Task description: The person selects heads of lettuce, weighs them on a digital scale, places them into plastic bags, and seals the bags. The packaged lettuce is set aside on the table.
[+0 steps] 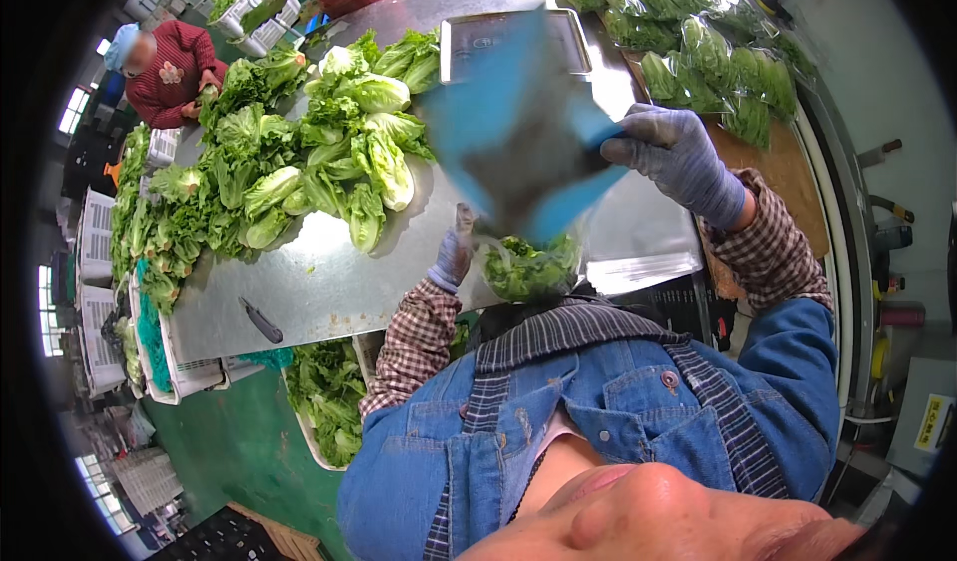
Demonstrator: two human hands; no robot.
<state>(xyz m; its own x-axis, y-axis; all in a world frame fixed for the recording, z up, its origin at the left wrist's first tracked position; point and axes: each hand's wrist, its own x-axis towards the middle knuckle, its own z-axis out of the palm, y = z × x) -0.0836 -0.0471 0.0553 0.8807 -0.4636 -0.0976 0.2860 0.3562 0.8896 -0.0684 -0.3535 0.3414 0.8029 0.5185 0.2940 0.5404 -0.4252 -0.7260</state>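
Observation:
My right hand (677,153), in a grey knitted glove, pinches the edge of a blue and dark grey sheet, perhaps a cloth (516,123). The sheet is blurred and hangs in front of me over the metal table (299,314). Below it, close to my body, is a clear plastic bag of green lettuce (527,269), its upper part hidden. My gloved left hand (454,250) is upright beside the bag's left side; whether it grips the bag cannot be seen. To the right lies a stack of flat clear plastic bags (643,239).
Loose lettuce heads (321,149) are piled at left. A knife (262,320) lies near the front edge. A framed rectangular plate (490,41) and bagged lettuce (718,60) are farther back. Lettuce fills a crate (310,441) below. Another person (176,75) handles lettuce across the table.

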